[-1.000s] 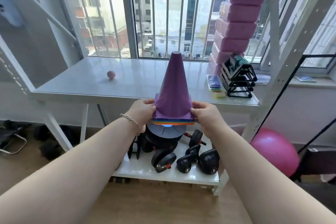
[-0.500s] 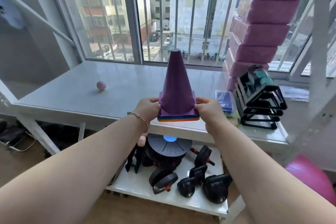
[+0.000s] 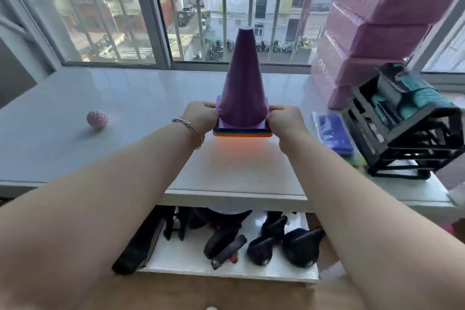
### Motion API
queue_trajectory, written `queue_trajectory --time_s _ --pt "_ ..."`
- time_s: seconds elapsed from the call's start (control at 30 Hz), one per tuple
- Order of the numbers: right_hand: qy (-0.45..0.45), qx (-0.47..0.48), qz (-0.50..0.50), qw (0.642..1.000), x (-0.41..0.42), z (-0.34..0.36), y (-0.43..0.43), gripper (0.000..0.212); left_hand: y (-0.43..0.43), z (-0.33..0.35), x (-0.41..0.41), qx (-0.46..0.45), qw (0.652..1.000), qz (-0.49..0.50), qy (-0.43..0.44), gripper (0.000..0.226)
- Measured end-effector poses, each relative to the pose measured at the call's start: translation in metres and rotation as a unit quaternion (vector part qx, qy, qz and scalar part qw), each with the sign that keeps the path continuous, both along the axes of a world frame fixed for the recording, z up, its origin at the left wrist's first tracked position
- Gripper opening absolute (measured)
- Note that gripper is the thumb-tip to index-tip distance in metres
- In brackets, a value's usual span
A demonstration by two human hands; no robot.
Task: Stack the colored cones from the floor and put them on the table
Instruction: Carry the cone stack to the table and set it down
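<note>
Hands grip opposite sides of the cone stack's (image 3: 242, 88) base: my left hand (image 3: 200, 117) on the left edge, my right hand (image 3: 285, 119) on the right edge, both clamped on it. Stack stands upright, purple cone on top, coloured base rims layered beneath. Whether it touches the white counter (image 3: 141, 98) I cannot tell; an orange glow shows below it. Pink spiky ball (image 3: 97, 119) lies well apart to the left. Black rack (image 3: 407, 131) sits at right.
</note>
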State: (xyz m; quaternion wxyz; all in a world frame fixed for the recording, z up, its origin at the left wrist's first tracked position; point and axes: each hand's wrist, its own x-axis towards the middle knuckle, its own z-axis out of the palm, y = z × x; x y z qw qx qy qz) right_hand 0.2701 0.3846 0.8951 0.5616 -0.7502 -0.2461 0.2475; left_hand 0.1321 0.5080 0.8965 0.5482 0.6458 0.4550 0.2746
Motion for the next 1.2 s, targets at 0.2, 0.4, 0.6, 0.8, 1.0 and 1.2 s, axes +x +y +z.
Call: queue_trajectory --time_s 0.2,0.4,0.6,0.8,1.0,1.2 --pt "-0.007 -0.022 -0.041 0.999 0.012 0.005 0.061 0.021 0.071 -0.001 0.029 0.038 0.999 -0.029 0.023 0.029" --pt "-0.021 -0.039 -0.039 0.998 0.036 0.000 0.095 0.016 0.113 -0.011 0.062 0.054 0.995 -0.055 0.058 0.032" --pt "-0.038 -0.056 -0.015 0.998 0.069 -0.005 0.139 0.024 0.152 -0.018 0.091 0.074 0.992 -0.043 0.095 0.029" --pt "-0.061 -0.083 0.009 0.995 0.091 -0.014 0.182 0.026 0.198 -0.037 0.106 0.062 0.991 -0.040 0.116 0.023" --pt "-0.078 -0.103 0.015 0.992 0.107 -0.020 0.199 0.035 0.213 -0.034 0.111 0.067 0.987 -0.083 0.119 0.036" --pt "-0.094 -0.136 0.020 0.986 0.107 -0.016 0.202 0.030 0.215 -0.028 0.110 0.087 0.981 -0.106 0.136 0.025"
